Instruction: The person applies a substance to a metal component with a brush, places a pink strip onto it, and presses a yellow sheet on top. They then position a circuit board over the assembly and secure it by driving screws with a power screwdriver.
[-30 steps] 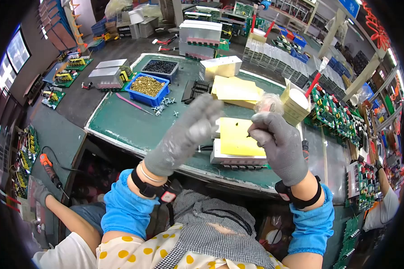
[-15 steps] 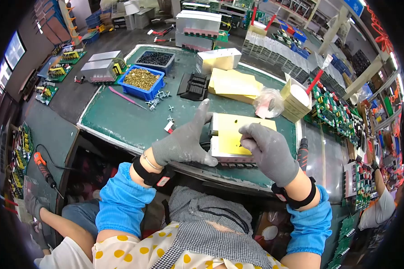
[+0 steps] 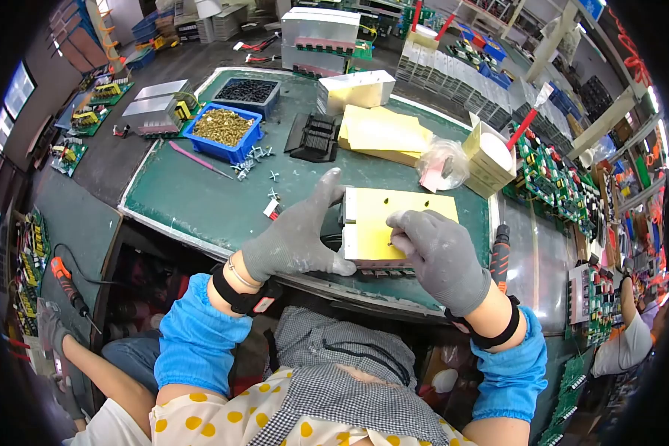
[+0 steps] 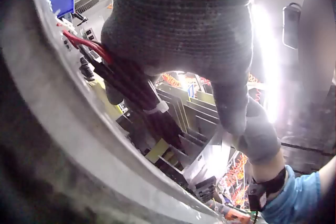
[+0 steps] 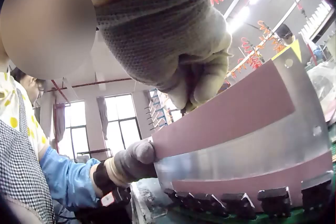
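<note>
In the head view, a metal case (image 3: 351, 241) topped by a yellow sheet (image 3: 368, 223) lies before me. Two dark spots mark the sheet's far part. My gloved right hand (image 3: 446, 260) pinches a small dark fastener (image 3: 390, 244) between thumb and fingers, its tip right at the sheet. Seen from the right wrist, the fastener (image 5: 182, 112) pokes out beneath the fingertips at the case's top edge. With thumb and fingers spread, my gloved left hand (image 3: 293, 234) is at the case's left end. Cables (image 4: 131, 85) with red and black wires run below it in the left wrist view.
A blue bin (image 3: 234, 151) of brass-coloured fasteners and a bin of black parts (image 3: 247, 93) stand back left. Yellow sheets (image 3: 385, 130) lie behind the case, beside a plastic bag (image 3: 446, 165) and a carton (image 3: 490, 160). An orange-black screwdriver (image 3: 500, 256) is at right.
My left hand has come down from above the table to the case's left end, its fingers spreading. The right hand has moved left over the sheet, still pinching the small fastener.
</note>
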`<state>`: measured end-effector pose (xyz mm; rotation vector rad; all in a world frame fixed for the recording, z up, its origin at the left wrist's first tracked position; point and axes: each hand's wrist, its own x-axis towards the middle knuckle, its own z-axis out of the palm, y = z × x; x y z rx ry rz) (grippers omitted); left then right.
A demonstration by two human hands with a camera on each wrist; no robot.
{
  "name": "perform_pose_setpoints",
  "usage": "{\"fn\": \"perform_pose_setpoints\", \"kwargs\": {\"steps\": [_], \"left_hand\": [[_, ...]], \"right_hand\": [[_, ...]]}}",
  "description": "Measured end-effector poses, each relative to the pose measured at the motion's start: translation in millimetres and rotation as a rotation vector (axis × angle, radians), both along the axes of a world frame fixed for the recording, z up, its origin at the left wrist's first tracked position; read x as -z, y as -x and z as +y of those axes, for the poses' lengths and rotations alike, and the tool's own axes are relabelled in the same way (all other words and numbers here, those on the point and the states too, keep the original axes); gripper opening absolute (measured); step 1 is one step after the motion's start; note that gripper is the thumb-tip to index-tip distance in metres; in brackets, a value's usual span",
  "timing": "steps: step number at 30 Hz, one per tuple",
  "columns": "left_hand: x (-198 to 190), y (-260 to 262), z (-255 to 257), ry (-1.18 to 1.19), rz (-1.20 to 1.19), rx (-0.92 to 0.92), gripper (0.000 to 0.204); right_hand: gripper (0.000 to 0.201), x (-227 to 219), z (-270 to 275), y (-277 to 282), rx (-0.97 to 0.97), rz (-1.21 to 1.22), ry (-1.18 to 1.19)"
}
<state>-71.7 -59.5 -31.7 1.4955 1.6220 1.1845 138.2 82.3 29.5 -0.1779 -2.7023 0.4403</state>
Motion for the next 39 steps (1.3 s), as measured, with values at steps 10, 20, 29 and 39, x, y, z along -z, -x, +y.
{"fn": "perform_pose_setpoints", "kwargs": {"steps": [10,20,29,39], "left_hand": [[7.0,-0.6,0.4,-0.055,0.099,-0.02,0.132],[7.6,-1.0,-1.7,-0.053,0.124,-0.041,0.13],[2.0,-1.3,-1.2,0.006,0.069,-0.029,0.131],[2.4,-4.1,-1.1,-0.011,0.072,-0.045,0.129]], "right_hand": [[0.023,0.0,-2.2,-2.7,0.018,-0.002,-0.023],[0.022,2.3,-7.4,4.0,-0.004,0.016,-0.122],[0.022,-0.8,0.7,-2.9,-0.005,0.044,-0.032],[0.02,-15.4,23.7,-45.1,0.265,0.093,0.344]]}}
